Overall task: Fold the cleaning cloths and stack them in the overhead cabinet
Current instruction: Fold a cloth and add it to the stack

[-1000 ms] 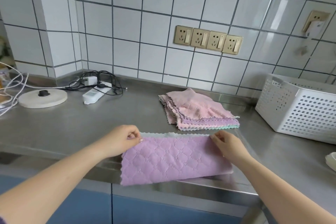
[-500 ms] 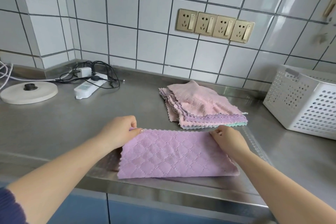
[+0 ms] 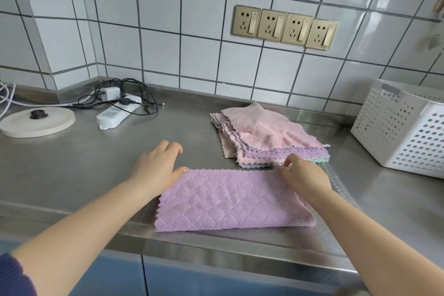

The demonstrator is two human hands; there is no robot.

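A purple quilted cloth [image 3: 230, 202], folded in half, lies flat near the front edge of the steel counter [image 3: 72, 170]. My left hand [image 3: 156, 168] rests at its top-left corner with the fingers lifted and apart; only the thumb touches the cloth. My right hand [image 3: 302, 175] is at the top-right corner, fingers curled onto the cloth's edge. Just behind, a pile of pink, purple and teal cloths [image 3: 266, 137] lies loosely stacked. The overhead cabinet is out of view.
A white perforated basket [image 3: 403, 127] stands at the right. At the back left are a white power strip [image 3: 115, 115] with black cables and a round white base [image 3: 36, 122]. Wall sockets [image 3: 284, 26] sit on the tiled wall.
My left hand has let go of the cloth's top-left corner and spread its fingers. The cloth now lies flat in its fold. The camera has tilted slightly.
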